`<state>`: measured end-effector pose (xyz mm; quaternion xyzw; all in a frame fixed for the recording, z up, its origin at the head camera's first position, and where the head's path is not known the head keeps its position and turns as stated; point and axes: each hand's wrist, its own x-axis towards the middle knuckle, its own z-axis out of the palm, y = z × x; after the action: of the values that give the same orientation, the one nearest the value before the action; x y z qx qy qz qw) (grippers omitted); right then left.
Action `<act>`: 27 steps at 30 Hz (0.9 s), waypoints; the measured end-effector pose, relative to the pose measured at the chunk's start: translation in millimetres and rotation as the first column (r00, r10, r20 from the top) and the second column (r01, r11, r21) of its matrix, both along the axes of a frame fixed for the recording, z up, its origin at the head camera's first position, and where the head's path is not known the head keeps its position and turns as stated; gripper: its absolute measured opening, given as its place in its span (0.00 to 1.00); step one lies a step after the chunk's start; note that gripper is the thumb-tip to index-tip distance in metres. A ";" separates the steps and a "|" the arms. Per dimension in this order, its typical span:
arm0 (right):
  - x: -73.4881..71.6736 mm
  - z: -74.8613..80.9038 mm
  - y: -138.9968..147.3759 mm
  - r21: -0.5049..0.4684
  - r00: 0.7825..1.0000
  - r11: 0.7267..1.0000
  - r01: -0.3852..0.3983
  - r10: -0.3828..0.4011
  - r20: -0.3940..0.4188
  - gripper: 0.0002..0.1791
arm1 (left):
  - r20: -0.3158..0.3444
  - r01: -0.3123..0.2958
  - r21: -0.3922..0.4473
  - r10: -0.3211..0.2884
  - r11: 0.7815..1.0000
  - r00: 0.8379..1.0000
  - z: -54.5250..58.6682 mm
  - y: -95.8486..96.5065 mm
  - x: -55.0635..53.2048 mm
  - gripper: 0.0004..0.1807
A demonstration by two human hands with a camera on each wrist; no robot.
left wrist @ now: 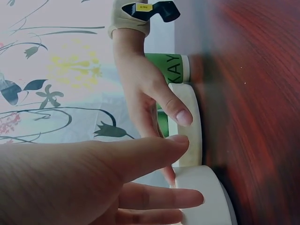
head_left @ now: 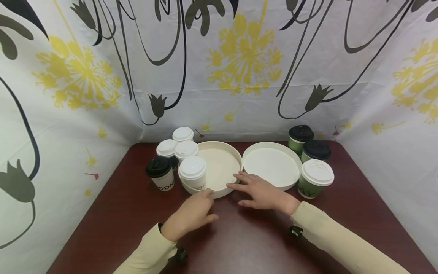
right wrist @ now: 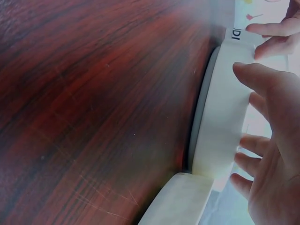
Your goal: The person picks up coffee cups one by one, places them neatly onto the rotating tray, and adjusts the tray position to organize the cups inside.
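My left hand [head_left: 191, 215] reaches to the front rim of the left round tray [head_left: 224, 163], fingers extended and thumb held apart. Inside that tray, at its left front, stands a white paper cup [head_left: 193, 173] with a white lid, close beyond the left fingertips. My right hand [head_left: 263, 192] spreads its fingers at the tray's right front rim, nothing gripped. The right wrist view shows the right fingertips [right wrist: 246, 183] right by the tray's pale side wall [right wrist: 220, 108]. In the left wrist view, the left thumb [left wrist: 164, 147] overlaps the right hand [left wrist: 145, 84].
A second white round tray [head_left: 273, 165] adjoins on the right. Beside it stand two black-lidded green cups [head_left: 315, 151] and a white-lidded green cup [head_left: 316, 178]. At left are a black-lidded cup [head_left: 160, 173] and several white-lidded cups [head_left: 166, 148]. A patterned cloth [head_left: 205, 76] hangs behind the table.
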<state>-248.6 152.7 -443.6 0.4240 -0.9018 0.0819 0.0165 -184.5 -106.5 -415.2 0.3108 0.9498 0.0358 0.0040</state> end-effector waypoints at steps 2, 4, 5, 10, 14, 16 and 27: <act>-0.1 0.4 0.5 -0.002 1.000 1.000 0.000 0.000 0.005 0.35 | -0.001 -0.009 0.004 0.009 1.000 1.000 0.6 0.3 0.0 0.17; -0.3 0.3 1.2 -0.002 1.000 1.000 -0.001 0.001 0.004 0.35 | -0.001 -0.018 0.015 0.018 1.000 1.000 1.4 0.4 0.1 0.17; -0.5 0.2 1.5 -0.003 1.000 1.000 -0.002 0.002 0.003 0.35 | -0.005 -0.021 0.018 0.021 1.000 1.000 1.8 0.3 0.1 0.16; -2.5 -1.1 3.5 -0.006 1.000 1.000 -0.010 0.010 -0.008 0.35 | -0.009 -0.045 0.026 0.045 0.999 0.999 2.8 -1.0 -0.2 0.16; -4.8 -2.1 5.3 -0.011 1.000 1.000 -0.016 0.016 -0.023 0.35 | 0.005 -0.075 0.024 0.075 0.997 0.997 3.4 -1.8 -0.2 0.16; -5.6 -2.3 5.8 -0.013 1.000 1.000 -0.016 0.016 -0.024 0.34 | 0.012 -0.094 0.023 0.093 0.995 0.996 4.0 -1.9 0.1 0.16; -1.7 -0.9 3.5 -0.003 1.000 1.000 -0.012 0.012 -0.028 0.34 | -0.025 -0.115 0.028 0.115 0.993 0.993 3.3 3.1 2.4 0.17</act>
<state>-250.3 156.1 -444.5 0.4302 -0.8989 0.0778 0.0292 -182.0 -103.4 -411.9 0.2560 0.9655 0.0444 -0.0146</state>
